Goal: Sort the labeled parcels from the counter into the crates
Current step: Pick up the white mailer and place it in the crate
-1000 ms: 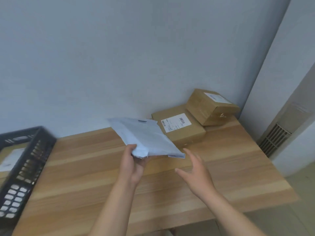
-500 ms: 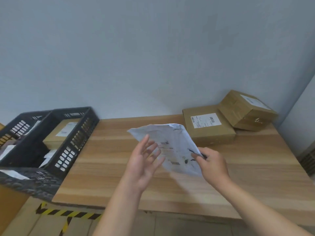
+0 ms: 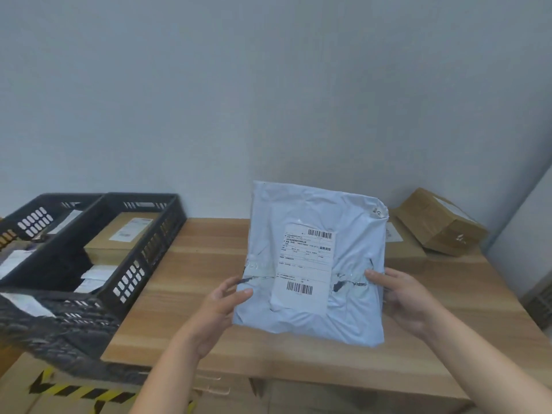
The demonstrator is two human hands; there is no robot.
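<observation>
Pale blue mailer was held upright above the bench, label facing the camera. Left hand pinched its left edge, thumb on the front; right hand gripped the right edge the same way. Black crates sat at the left, with a brown box inside one. Two cardboard boxes lay far right by the wall.
</observation>
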